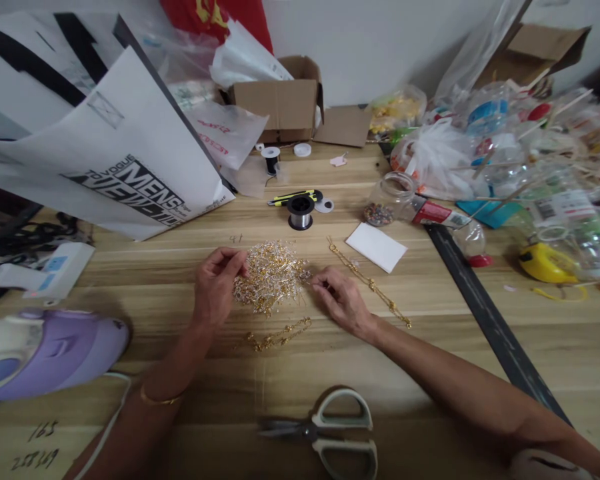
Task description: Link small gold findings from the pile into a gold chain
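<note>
On the pale wood-grain table (pixel 210 387) before a white wall (pixel 360 53), a heap of tiny gold-and-clear beaded pieces (pixel 270 277) lay between the left hand (pixel 213 287) and right hand (pixel 344 303), both with fingertips together, anything held too small to tell. A large white bag (pixel 115 140) read "MENS"; a black spool of silvery wire (pixel 300 215) stood beyond, pale-handled scissors (pixel 307 432) nearer.

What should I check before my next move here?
1. Left hand at the edge of the gold-and-clear pile: ok.
2. Right hand at the pile's opposite edge: ok.
3. Right grip secure on a piece: cannot tell, too small to see.
4. Scissors lying apart from both hands: ok.
5. Gold chain near the white card apart from the pile: ok.
6. Cutter with blade retracted: cannot tell.
</note>
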Demonstrator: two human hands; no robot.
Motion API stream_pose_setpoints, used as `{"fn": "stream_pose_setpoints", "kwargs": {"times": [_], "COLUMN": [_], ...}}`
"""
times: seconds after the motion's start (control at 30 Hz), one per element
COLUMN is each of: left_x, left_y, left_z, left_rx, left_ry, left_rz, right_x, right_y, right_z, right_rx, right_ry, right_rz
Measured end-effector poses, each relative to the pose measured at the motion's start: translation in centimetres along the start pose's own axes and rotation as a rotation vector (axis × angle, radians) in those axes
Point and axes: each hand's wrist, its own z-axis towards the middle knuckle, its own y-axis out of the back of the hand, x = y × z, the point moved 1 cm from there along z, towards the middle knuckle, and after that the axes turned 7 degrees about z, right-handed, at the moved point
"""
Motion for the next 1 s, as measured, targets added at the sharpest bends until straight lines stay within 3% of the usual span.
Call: {"fn": "stream_pose_setpoints", "kwargs": {"times": [0.17, 0.27, 0.4, 0.43, 0.53, 0.63, 0.8, 1.0], "left_x": [0.3, 1.6, 3.3, 3.4, 3.3, 2.9, 2.7, 1.2], "left_y": [1.4, 3.5, 7.3, 8.2, 10.1, 11.0, 11.3, 10.7], "left_z": [-0.3, -0.4, 0.0, 0.1, 0.3, 0.3, 0.2, 0.2], "left_rx": [0.03, -0.087, -0.317, -0.328, -0.218, -0.118, -0.003, 0.035], "left_ry": [-0.012, -0.094, -0.326, -0.34, -0.323, -0.247, -0.057, 0.013], "left_rz": [0.143, 0.404, 0.957, 1.084, 1.364, 1.495, 1.586, 1.556], "right_x": [-0.1, -0.1, 0.1, 0.1, 0.0, -0.2, -0.3, -0.1], "right_y": [0.0, 0.0, 0.0, 0.0, 0.0, 0.0, 0.0, 0.0], "right_z": [-0.1, -0.1, 0.0, 0.0, 0.0, 0.0, 0.0, 0.0], "right_rx": [-0.003, 0.0, -0.001, -0.003, -0.01, -0.007, -0.006, -0.016], "right_ry": [-0.006, -0.003, -0.006, -0.008, -0.012, -0.015, -0.024, -0.048], "right_rz": [0.009, 0.011, 0.01, 0.012, 0.018, 0.019, 0.018, 0.035]}}
